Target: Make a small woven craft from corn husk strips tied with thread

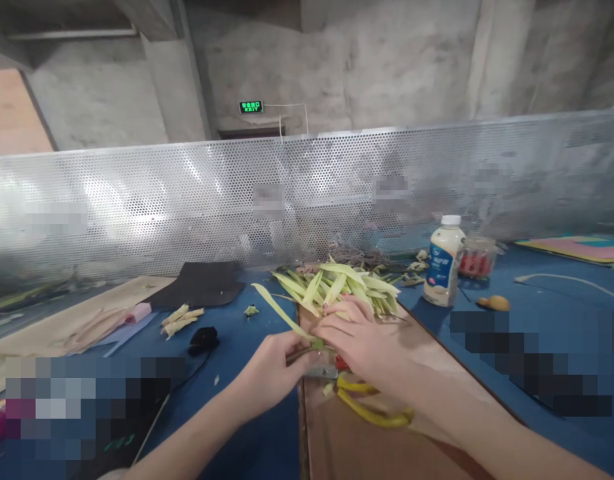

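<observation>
A long pale-green leaf strip (277, 308) runs down between my hands. My left hand (279, 368) pinches its lower end between thumb and fingers. From the right, my right hand (359, 339) comes over the same end with bent fingers close together; its fingertips are partly hidden. Just behind my hands lies a pile of similar leaf strips (341, 283) at the far end of a brown board (357, 453). Under my hands are a small clear, shiny object (323, 371) and something red (341, 362), mostly covered. Scissors with yellow handles (381, 419) rest on the board nearby.
A white-capped bottle (443, 263) and a clear jar with red marks (477, 259) stand at right, near a small brown object (495, 304). Left lie pale scraps (181, 321), a black object with a cable (204, 340) and a dark sheet (194, 285). A perforated metal screen (211, 200) closes the back.
</observation>
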`<action>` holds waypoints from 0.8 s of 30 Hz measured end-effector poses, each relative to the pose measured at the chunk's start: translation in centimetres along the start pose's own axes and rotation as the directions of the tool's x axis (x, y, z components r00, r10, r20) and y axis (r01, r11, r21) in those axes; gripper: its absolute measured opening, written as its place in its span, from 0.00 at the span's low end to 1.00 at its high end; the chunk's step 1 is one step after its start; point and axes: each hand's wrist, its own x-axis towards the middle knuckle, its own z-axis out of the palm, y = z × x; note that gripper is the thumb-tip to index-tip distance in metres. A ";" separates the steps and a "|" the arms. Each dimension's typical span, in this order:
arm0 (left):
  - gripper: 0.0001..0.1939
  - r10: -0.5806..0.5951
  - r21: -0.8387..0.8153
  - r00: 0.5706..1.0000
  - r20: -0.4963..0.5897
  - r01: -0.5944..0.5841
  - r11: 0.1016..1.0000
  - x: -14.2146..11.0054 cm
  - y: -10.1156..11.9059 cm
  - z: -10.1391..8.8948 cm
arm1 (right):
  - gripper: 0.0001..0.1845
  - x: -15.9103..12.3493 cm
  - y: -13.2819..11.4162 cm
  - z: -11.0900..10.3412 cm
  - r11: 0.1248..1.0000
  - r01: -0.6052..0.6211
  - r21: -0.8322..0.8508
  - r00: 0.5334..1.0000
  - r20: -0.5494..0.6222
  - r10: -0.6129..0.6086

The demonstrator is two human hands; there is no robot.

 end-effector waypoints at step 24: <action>0.13 0.310 0.491 0.945 0.108 -0.322 0.809 -0.1 -0.2 -1.3 | 0.08 0.1 1.3 -0.9 0.996 0.000 -0.088 0.999 0.043 0.004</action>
